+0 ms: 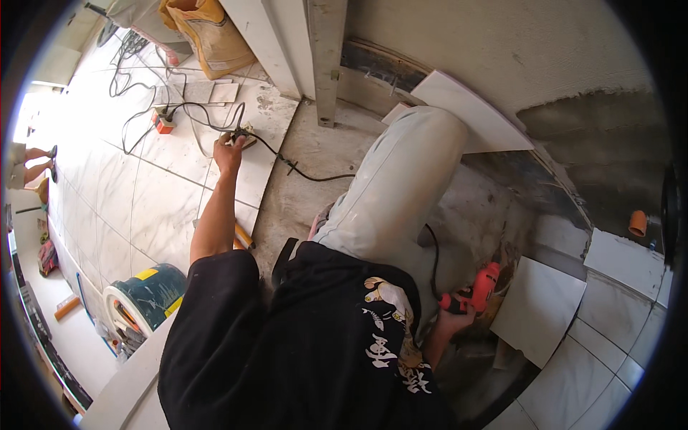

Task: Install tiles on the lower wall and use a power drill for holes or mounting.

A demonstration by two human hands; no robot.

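My left hand reaches forward over the tiled floor. Its fingers are closed at a dark bunch of black cable, whose exact end is hidden by the fingers. From there the cable runs right across the bare floor toward my bent leg. Down at my right side, my right hand grips a red power drill by its body. The drill's bit points up and away, close to a patch of rough concrete. A black cord curves up from the drill behind my knee.
A red-and-white box-shaped piece sits among tangled cords. A yellow sack stands beyond. A dark green bucket holds tools at left. White tiles lean at right; another tile leans against the wall. Another person's legs show far left.
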